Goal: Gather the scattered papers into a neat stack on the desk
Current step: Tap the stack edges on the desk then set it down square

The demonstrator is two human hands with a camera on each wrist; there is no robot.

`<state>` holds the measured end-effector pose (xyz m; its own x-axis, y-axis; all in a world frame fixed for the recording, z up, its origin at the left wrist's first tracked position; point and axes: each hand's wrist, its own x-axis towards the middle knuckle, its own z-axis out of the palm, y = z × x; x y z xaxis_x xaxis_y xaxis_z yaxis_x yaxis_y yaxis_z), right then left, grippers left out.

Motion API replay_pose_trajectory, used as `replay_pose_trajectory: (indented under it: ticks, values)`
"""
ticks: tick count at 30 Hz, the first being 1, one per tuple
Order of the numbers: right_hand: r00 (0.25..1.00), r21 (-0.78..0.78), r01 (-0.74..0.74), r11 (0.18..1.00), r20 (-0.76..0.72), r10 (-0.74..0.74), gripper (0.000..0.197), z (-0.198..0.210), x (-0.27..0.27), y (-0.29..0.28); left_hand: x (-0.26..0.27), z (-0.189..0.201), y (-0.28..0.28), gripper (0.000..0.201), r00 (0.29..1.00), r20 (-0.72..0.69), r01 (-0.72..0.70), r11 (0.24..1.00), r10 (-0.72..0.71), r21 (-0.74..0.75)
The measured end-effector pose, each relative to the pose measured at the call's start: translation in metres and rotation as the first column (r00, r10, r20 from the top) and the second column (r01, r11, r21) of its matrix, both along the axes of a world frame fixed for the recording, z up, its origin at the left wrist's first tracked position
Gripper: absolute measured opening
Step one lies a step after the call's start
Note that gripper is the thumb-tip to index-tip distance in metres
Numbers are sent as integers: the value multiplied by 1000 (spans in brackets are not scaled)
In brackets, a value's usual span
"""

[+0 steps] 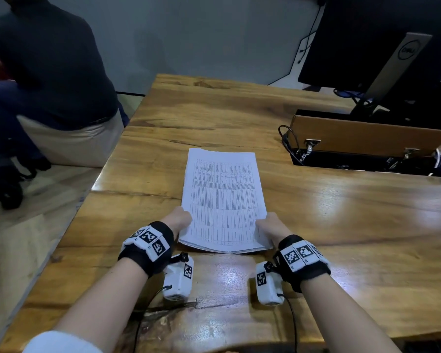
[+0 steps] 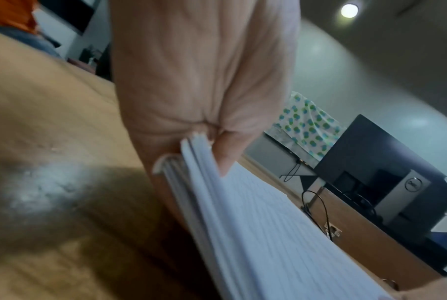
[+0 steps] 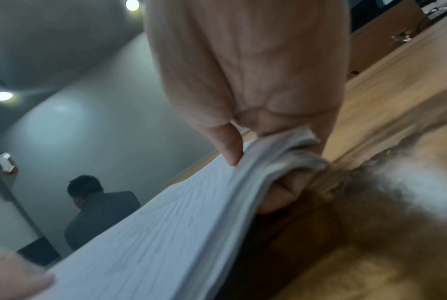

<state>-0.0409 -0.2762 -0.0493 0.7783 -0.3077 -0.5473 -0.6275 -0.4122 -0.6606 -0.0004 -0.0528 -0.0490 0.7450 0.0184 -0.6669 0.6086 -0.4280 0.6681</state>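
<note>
Both hands pinch the near corners of the paper stack [image 1: 223, 200] at mid-desk [image 1: 341, 225], left hand [image 1: 180, 220] and right hand [image 1: 267, 226] thumbs on top; uneven release could fan the loose near edges.

The one brand that can be read is the round Dell logo on the silver monitor stand [image 1: 402, 61] at the upper right of the head view; it shows again at the right edge of the left wrist view. The top sheet of the paper stack [image 1: 223, 200] carries dense printed columns, too small to read.
</note>
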Motion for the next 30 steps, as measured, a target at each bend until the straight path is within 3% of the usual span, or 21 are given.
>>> replay_pose_trajectory:
  ticks: [4,8,12,16,22,27,30]
  values:
    - [995,92,91,992,26,-94,19,2,-1,-8,-7,9,5,46,999,38,-29,998,31,-57]
    - [963,100,140,985,217,-158,18,12,-5,-3,-18,18,0,41,975,208,-46,982,84,-185]
    - [867,213,116,970,454,-203,19,40,-5,1,-21,38,1,25,892,421,-34,954,163,-298]
    - [751,273,69,960,619,-230,17,70,0,3,-15,72,0,34,818,539,25,924,199,-380]
    - [671,388,-21,921,688,-275,25,95,11,0,-5,113,-9,34,715,598,12,849,362,-528]
    - [643,406,-60,912,715,-276,21,98,8,6,-11,115,-21,36,698,613,22,844,370,-535]
    - [613,394,-56,917,739,-280,21,103,8,10,-13,115,-23,20,663,632,1,844,401,-536]
